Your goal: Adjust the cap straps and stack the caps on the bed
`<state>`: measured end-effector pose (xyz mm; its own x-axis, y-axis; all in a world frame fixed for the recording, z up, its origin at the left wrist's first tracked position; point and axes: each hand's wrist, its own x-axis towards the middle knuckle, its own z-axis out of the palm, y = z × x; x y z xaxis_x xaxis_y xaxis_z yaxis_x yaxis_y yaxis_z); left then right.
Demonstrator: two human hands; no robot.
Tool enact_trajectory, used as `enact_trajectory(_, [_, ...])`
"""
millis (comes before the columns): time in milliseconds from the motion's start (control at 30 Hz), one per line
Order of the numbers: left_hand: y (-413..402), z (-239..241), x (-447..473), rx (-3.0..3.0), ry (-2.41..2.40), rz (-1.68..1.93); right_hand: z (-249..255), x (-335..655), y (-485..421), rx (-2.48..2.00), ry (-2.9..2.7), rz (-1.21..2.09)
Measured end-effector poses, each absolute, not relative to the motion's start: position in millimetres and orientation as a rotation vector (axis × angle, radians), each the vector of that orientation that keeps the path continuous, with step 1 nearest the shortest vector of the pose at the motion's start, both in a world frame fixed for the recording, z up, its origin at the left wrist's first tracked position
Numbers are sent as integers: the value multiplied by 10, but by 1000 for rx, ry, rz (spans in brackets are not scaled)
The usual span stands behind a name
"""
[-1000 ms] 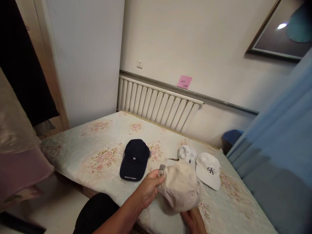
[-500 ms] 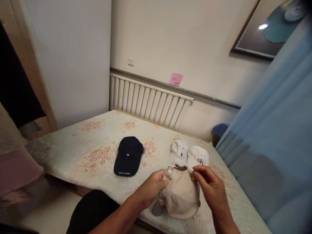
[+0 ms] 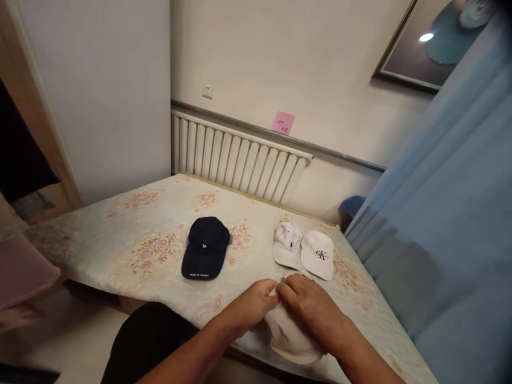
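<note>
— Left hand (image 3: 251, 308) and right hand (image 3: 310, 309), side by side at the near edge of the bed (image 3: 120, 234), fingers closed together on the rear strap of a beige cap (image 3: 290, 341).

— And the cap itself, relative to those hands?

— Directly under and just behind them, crown down toward the viewer, overhanging the mattress edge; mostly covered by the right hand, only the lower curve of pale fabric showing. Buckle hidden between the fingertips, impossible to make out.

— Around it?

— Beyond the knuckles, two white caps touching each other: a white cap with small print (image 3: 287, 245) on the left, a white cap with black lettering (image 3: 319, 255) on the right. Well apart to the left, a navy cap (image 3: 206, 248), brim toward the viewer, flat on the floral bedspread.

— Backdrop?

— White radiator (image 3: 236, 157) along the far wall, pink sticky note (image 3: 283, 122) above it, blue curtain (image 3: 448, 224) down the right side.
</note>
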<state>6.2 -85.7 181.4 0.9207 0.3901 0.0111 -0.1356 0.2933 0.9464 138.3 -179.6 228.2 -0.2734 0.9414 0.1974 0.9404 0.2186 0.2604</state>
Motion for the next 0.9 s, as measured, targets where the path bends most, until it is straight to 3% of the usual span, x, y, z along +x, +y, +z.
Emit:
enact_trajectory(133, [-850,1691,54,1207,235,317,2116,1459,-1816,2003,2650,468])
enact_trajectory(267, [-856,1663,43,1189,204,340,1967,1451,-1778,2659,2759,103])
enact_trajectory(333, [-861,1682,33,1184,187,338,1916,1450,-1735,3146,2563,-382])
enact_trajectory(400, [-864,1697,18,1166,180,322,1877,1474,-1697,3452,2303,-1086])
enact_trajectory(467, [-865,1697,2,1117,182,308,1853,1511,-1678,3445,2205,-1611])
enact_trajectory(500, [-864,1691,-5,1091,188,308,1850,1529,-1677,3402,2219,-1706])
enact_trajectory(733, [-843,1669,-1,1103,356,340,1970,1535,-1769,3167,2369,-1605])
enact_trajectory(900, [-834,1651,-13,1067,382,332,2048,1476,-1839,3017,2362,-1133])
